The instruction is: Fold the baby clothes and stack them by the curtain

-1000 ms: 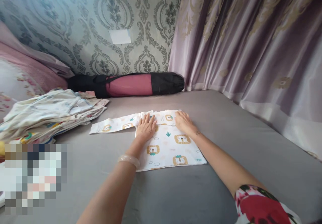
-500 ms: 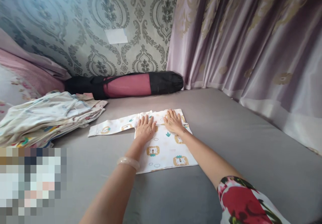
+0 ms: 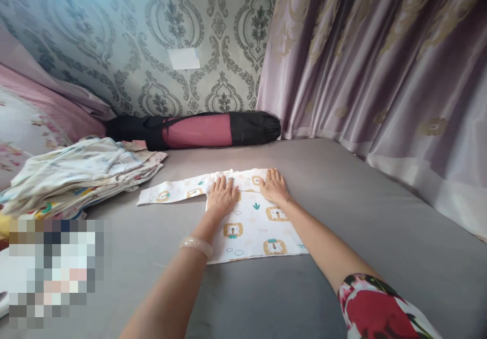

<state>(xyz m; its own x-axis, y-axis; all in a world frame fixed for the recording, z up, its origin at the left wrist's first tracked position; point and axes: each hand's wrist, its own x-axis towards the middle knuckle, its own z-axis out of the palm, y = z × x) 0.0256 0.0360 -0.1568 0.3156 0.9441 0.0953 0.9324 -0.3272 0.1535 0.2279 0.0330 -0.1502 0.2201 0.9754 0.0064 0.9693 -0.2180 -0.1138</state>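
A small white shirt (image 3: 249, 225) printed with lion faces and green leaves lies flat on the grey bed sheet. One long sleeve (image 3: 177, 191) stretches out to the left; on the right side no sleeve sticks out. My left hand (image 3: 222, 195) rests palm down near the shoulder where that sleeve joins, fingers spread. At the shirt's upper right corner, my right hand (image 3: 274, 187) presses flat on the cloth, thumb apart from the fingers. A pale bangle (image 3: 196, 246) circles my left forearm.
A pile of folded clothes (image 3: 87, 171) sits at the left on the grey sheet (image 3: 361, 227). Against the wall lies a long black and red bag (image 3: 198, 130). Curtains (image 3: 342, 65) hang at the right. A blurred-out patch covers the lower left.
My right hand has slid right across the cloth to the upper right corner, and the shirt's right edge lies further out. My left hand stays on the shoulder. The view has shifted slightly.
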